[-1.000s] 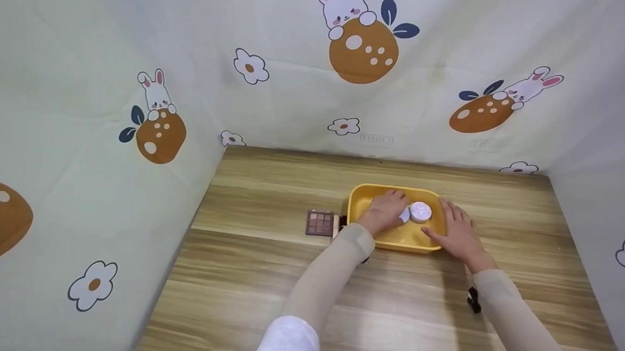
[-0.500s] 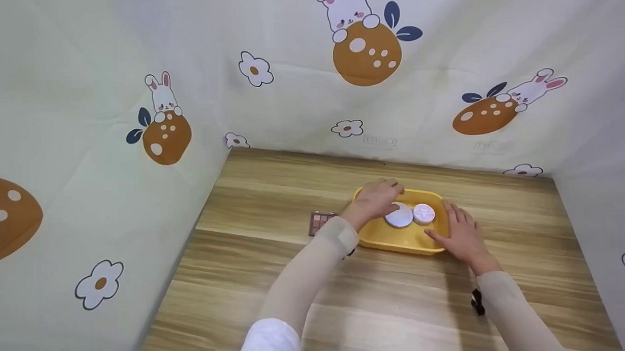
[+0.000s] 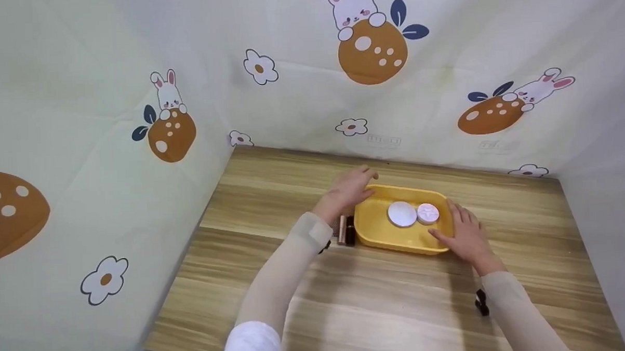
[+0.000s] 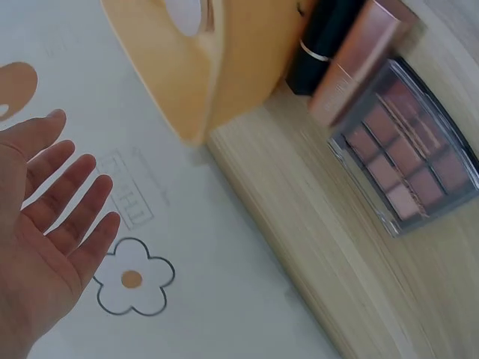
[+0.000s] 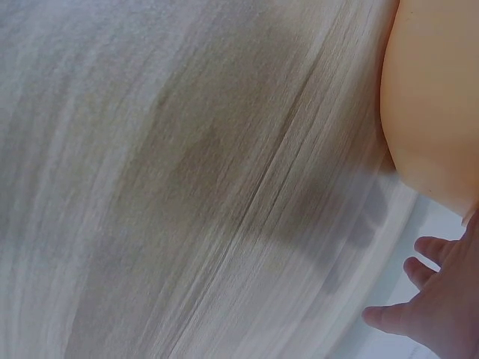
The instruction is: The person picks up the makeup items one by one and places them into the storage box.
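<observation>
My left hand [image 3: 347,190] hovers at the left end of a yellow plastic basket [image 3: 377,235], fingers loosely extended and holding nothing. In the left wrist view its fingers are spread apart. My right hand [image 3: 466,236] rests at the basket's right end, fingers fairly straight along the outside and thumb over the rim. Inside the basket a white round flat case [image 3: 402,214] lies beside a smaller pinkish round case [image 3: 427,213] with a star-like pattern on top.
Left of the basket lie a dark lipstick tube [image 4: 328,41], a rose-gold tube [image 4: 363,60] and an eyeshadow palette [image 4: 412,149], partly hidden by my left arm in the head view. A printed cloth [image 3: 299,93] surrounds the wooden table [image 3: 271,197].
My left hand has let go of the white round case and moved left, out of the basket. The case now shows fully. My right hand stays at the basket's right end.
</observation>
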### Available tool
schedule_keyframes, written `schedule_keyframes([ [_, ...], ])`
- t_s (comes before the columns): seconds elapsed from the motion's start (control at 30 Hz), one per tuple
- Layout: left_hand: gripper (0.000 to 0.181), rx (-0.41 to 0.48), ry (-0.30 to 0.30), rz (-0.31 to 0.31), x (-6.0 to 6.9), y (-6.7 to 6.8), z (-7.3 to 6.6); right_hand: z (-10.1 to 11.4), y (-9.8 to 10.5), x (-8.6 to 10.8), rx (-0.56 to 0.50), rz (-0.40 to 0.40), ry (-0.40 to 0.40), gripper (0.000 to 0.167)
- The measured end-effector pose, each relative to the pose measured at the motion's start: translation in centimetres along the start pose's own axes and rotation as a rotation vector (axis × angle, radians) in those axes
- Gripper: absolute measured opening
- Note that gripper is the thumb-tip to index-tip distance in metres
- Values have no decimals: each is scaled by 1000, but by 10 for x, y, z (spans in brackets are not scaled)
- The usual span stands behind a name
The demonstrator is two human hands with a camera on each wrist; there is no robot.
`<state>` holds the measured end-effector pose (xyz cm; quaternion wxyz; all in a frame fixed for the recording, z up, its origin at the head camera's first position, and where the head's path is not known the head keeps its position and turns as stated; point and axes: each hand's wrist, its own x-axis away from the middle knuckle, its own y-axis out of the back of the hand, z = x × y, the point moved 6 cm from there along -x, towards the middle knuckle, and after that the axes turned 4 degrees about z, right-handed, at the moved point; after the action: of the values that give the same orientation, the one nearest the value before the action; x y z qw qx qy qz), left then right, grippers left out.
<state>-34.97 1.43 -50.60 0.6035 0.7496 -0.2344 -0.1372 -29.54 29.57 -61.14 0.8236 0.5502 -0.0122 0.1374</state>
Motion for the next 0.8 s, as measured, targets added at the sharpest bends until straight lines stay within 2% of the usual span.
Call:
schedule_keyframes([
  [0.33, 37, 53, 46, -28, 18, -3, 29, 2, 1, 2, 4, -3, 8, 103],
  [0.67, 35, 52, 85, -48, 36, -18, 50, 1, 2, 1, -11, -16, 18, 103],
  [0.8, 36, 41, 113, -38, 41, -24, 57, 1, 2, 1, -7, -9, 16, 104],
])
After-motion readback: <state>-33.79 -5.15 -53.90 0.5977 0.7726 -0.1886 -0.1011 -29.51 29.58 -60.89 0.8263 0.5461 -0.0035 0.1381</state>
